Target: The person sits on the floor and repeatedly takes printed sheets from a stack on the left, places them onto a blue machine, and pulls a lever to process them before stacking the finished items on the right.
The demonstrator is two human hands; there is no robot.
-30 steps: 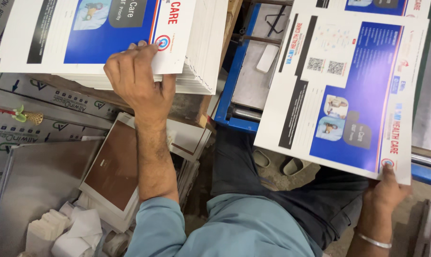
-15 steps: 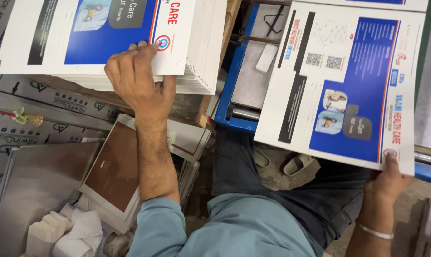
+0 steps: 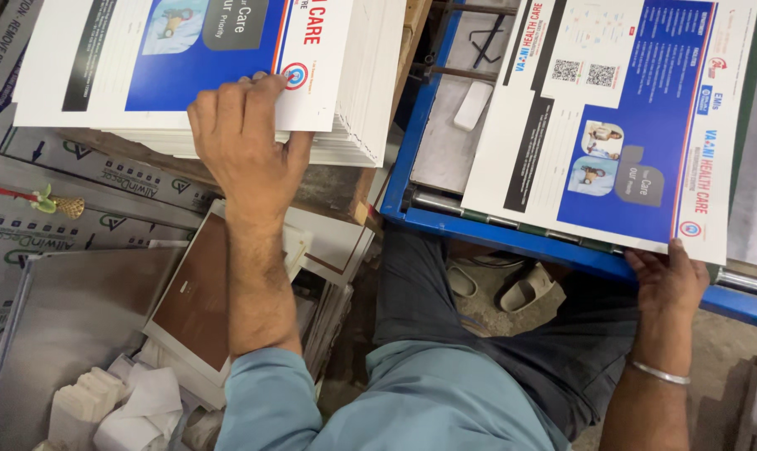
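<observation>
Surface: blue frame (image 3: 512,236) at 3 o'clock | your left hand (image 3: 249,150) flat, fingers spread on stack (image 3: 345,125) | your right hand (image 3: 671,280) pinching sheet (image 3: 612,117) corner.

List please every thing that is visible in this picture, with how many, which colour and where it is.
stack of printed sheets: one stack, white with blue panels, top left, on a wooden surface.
single printed sheet: one, white and blue, upper right, lying over the blue frame.
blue frame: one, blue metal, centre to right, under the single sheet.
brown board: one, brown with white border, lower left.
grey metal tray: one, grey, lower left.
crumpled paper: several pieces, white, bottom left corner.
sandals: two, beige, on the floor at centre.
bangle: one, silver, on the right wrist.
left hand: fingers on the top sheet of the stack.
right hand: gripping the lower edge of the single sheet.
</observation>
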